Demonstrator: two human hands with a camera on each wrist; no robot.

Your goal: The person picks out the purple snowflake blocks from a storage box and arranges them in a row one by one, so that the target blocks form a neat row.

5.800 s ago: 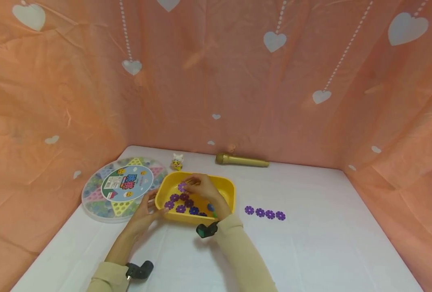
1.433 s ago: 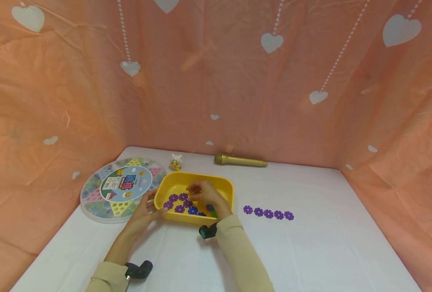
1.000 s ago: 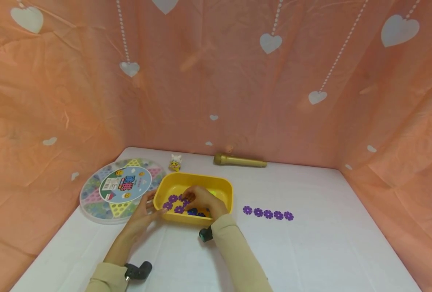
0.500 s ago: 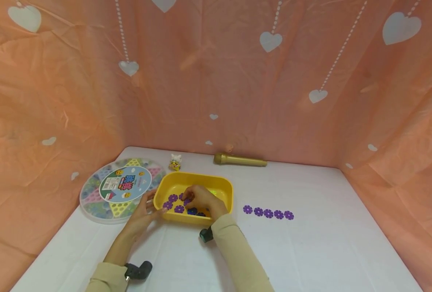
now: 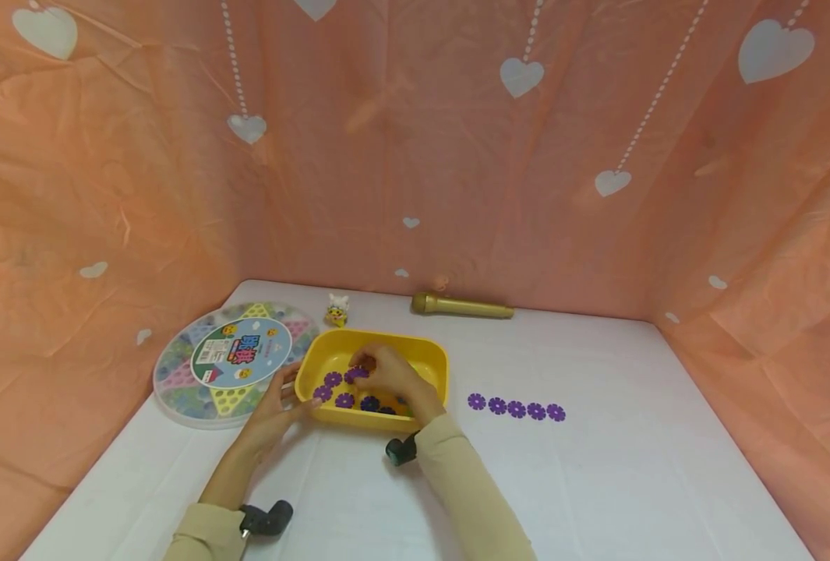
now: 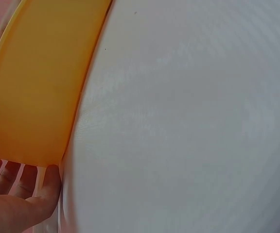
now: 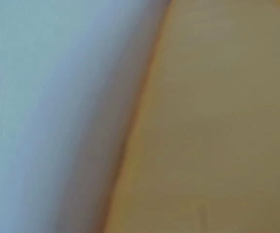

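In the head view, a yellow plastic tub (image 5: 425,351) holds several purple and blue flower-shaped snowflake discs (image 5: 344,400). My right hand (image 5: 390,374) is inside the tub, pinching a purple snowflake disc (image 5: 360,373) just above the others. At the tub's left end my left hand (image 5: 274,413) rests its fingertips on the outer wall, thumb by the front corner. The left wrist view shows these fingers (image 6: 27,179) against the tub's end wall (image 6: 30,145). Right of the tub, several purple discs (image 5: 517,409) lie in a row on the white table.
A round Chinese checkers set (image 5: 242,354) lies left of the tub, close to my left hand. Behind the tub stand a small white-and-yellow figurine (image 5: 337,310) and a lying gold microphone (image 5: 464,306). A pink curtain (image 5: 415,156) encloses the table.
Since the oldest frame, the row has gained one purple disc at its right end. My right hand has lifted slightly with another purple disc from the tub. The left hand stays put.
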